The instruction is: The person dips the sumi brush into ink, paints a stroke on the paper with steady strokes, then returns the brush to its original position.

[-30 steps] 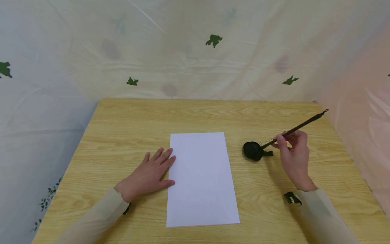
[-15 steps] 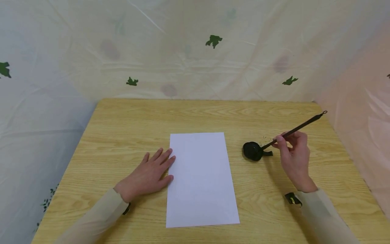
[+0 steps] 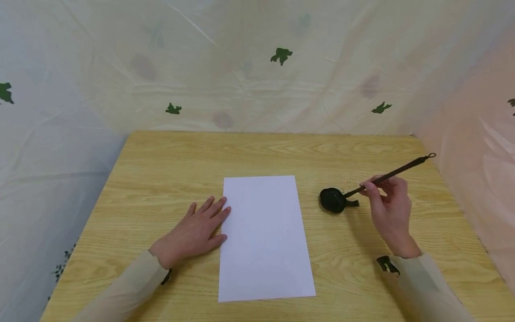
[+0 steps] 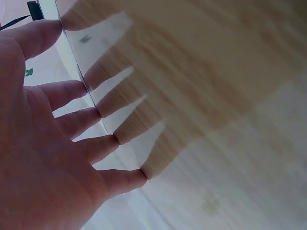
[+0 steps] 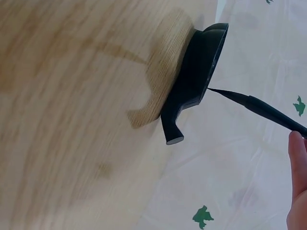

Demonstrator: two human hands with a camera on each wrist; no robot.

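A blank white sheet of paper (image 3: 265,241) lies on the wooden table. On its left edge rest the spread fingertips of my left hand (image 3: 193,232), palm down; the left wrist view shows the same hand (image 4: 57,129) from below. To the right of the paper stands a small black ink dish (image 3: 332,200) with a short handle. My right hand (image 3: 390,210) pinches a dark ink brush (image 3: 396,172) with a hanging loop at its end. In the right wrist view the brush's pointed tip (image 5: 225,93) meets the rim of the dish (image 5: 192,72).
The wooden table (image 3: 169,161) ends at a pale curtain (image 3: 233,80) with green bird shapes, behind and at both sides. A few small dark marks (image 3: 349,182) show on the wood just behind the dish.
The brush's far end has dipped lower over the last half second, its tip staying at the dish. My left thumb has drawn back slightly toward the paper's edge.
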